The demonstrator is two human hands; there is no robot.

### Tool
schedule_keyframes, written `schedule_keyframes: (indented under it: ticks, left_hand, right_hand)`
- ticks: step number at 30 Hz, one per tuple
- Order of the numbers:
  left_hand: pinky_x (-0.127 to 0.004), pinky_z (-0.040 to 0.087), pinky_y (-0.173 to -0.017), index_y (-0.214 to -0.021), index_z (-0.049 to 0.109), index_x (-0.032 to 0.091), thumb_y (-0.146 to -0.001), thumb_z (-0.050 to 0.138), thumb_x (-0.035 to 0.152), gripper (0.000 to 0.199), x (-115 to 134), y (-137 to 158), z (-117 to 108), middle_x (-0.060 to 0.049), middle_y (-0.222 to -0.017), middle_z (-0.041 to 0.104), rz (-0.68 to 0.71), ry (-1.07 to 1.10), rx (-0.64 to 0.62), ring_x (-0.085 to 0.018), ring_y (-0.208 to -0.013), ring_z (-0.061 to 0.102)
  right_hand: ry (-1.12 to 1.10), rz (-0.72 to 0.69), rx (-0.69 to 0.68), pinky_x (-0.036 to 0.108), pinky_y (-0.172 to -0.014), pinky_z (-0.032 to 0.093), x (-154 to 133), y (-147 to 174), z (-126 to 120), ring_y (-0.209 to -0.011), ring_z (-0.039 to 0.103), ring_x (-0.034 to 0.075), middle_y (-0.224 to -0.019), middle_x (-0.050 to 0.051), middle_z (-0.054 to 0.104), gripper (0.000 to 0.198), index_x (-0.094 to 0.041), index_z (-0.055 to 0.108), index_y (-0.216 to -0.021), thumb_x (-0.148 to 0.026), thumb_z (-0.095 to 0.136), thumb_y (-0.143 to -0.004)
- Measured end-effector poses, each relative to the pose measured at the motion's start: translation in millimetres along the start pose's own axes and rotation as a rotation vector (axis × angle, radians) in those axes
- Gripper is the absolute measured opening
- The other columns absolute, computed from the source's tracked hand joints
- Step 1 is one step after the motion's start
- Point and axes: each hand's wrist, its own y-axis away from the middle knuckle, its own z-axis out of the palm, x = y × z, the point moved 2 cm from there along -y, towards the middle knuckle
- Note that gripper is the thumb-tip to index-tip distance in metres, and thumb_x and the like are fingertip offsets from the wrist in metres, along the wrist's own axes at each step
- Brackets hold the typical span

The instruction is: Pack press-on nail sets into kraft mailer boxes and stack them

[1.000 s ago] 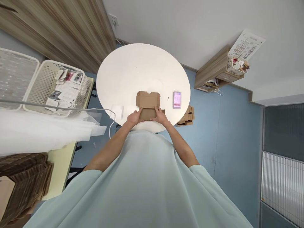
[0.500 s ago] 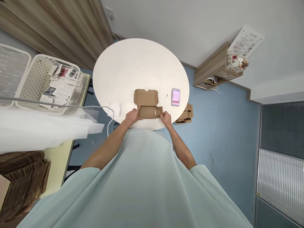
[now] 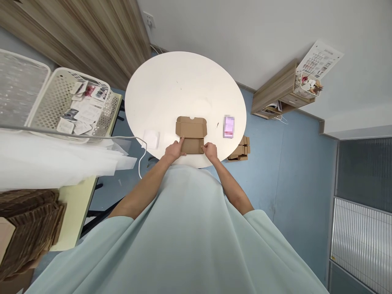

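A small brown cardboard box (image 3: 191, 128) lies at the near edge of the round white table (image 3: 171, 90), its lid laid back away from me. Gripping the left wall of its tray is my left hand (image 3: 174, 151), thumb at the fold and fingers below. At the right end, my right hand (image 3: 210, 151) has its fingers closed on the box's right wall, which stands up. The tray between my hands has nothing in it.
To the right on the table lies a phone (image 3: 228, 126); a white stack of paper (image 3: 151, 139) is at left. Folded boxes (image 3: 240, 150) sit below the table's right edge. A white cable (image 3: 143, 151) hangs near my left arm. A basket (image 3: 55, 106) of cards stands at left.
My right hand has moved left, and the right side flap that lay outward is now folded up. My left hand keeps its hold. The whole view has shifted slightly.
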Motion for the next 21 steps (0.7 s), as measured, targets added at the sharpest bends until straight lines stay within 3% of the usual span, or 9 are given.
schedule_keyframes:
  ticks: [5,11,17,21]
  left_hand:
    - [-0.043,0.058,-0.097,-0.182,0.003,0.031,-0.096,0.075,0.048,0.113,0,3,3,-0.022,-0.147,0.06,-0.005,0.022,0.0,-0.04,-0.124,0.071]
    - [-0.043,0.057,-0.097,-0.181,0.005,0.031,-0.096,0.075,0.048,0.112,1,3,4,-0.022,-0.145,0.061,-0.006,0.027,0.017,-0.04,-0.122,0.072]
    - [-0.044,0.058,-0.095,-0.182,0.012,0.032,-0.101,0.068,0.053,0.101,2,10,7,-0.021,-0.142,0.062,0.025,0.007,0.038,-0.04,-0.119,0.072]
    - [-0.044,0.057,-0.095,-0.181,0.019,0.031,-0.108,0.055,0.061,0.087,-10,28,9,-0.02,-0.141,0.063,0.042,0.052,0.14,-0.04,-0.121,0.071]
  right_hand:
    - [0.129,0.041,-0.022,0.034,-0.08,0.054,-6,-4,2,-0.098,0.075,0.029,-0.102,0.015,0.08,0.023,-0.018,0.077,-0.101,-0.025,0.055,-0.106]
    - [0.191,0.062,-0.016,0.038,-0.086,0.056,-16,-3,0,-0.106,0.075,0.033,-0.11,0.02,0.078,0.022,-0.015,0.075,-0.108,-0.019,0.054,-0.104]
    - [0.198,0.083,0.004,0.039,-0.087,0.058,-14,0,-7,-0.108,0.077,0.033,-0.111,0.018,0.08,0.019,-0.019,0.076,-0.107,-0.028,0.06,-0.104]
    - [0.158,0.098,0.053,0.039,-0.087,0.058,-10,6,-20,-0.105,0.077,0.032,-0.106,0.015,0.082,0.023,-0.021,0.077,-0.099,-0.04,0.064,-0.103]
